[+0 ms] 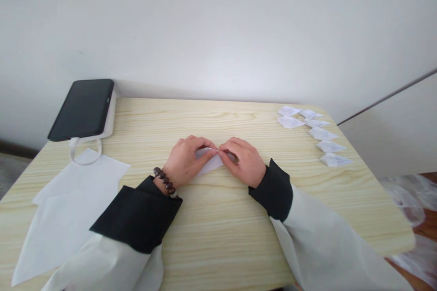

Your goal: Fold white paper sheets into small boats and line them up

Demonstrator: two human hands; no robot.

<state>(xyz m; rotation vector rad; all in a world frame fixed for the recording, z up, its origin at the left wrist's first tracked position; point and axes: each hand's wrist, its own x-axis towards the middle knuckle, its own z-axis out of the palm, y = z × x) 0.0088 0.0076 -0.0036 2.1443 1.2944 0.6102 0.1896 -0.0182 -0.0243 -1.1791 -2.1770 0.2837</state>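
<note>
A small piece of folded white paper is held between my two hands over the middle of the table. My left hand pinches its upper edge between thumb and fingertips. Close against those fingertips, my right hand pinches the paper's right end with thumb and index finger. Most of the paper's left part is covered by my left hand, so its full shape is hidden. A dark beaded bracelet circles my left wrist.
Several folded white paper pieces with pointed ends lie at the table's back right. White paper sheets overlap on the left. Behind them a black device rests on a white box, with a looped white cable. A wall borders the table's back edge.
</note>
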